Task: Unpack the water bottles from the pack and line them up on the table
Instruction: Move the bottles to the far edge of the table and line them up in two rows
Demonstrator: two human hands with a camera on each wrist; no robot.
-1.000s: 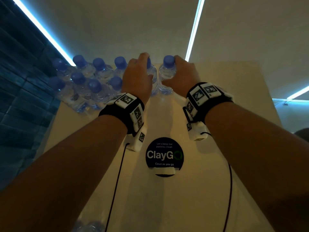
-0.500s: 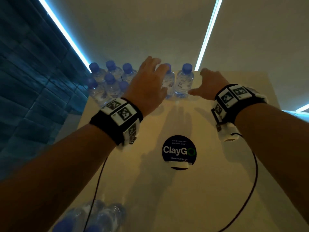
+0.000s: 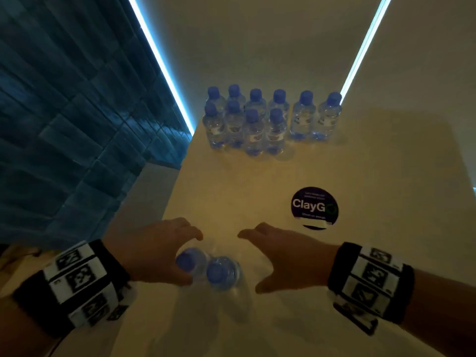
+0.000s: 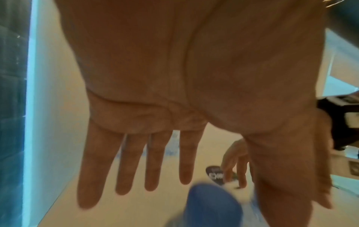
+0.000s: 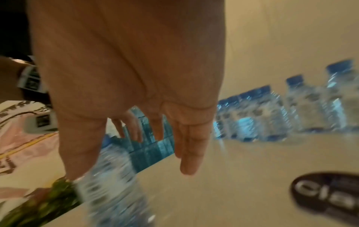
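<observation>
Ten water bottles with blue caps stand upright at the far edge of the surface, well beyond the round ClayGo sticker. On the near side of that sticker, two more bottles stand side by side between the hands. The left hand and right hand both have fingers spread, gripping nothing, the left just beside the nearer cap.
</observation>
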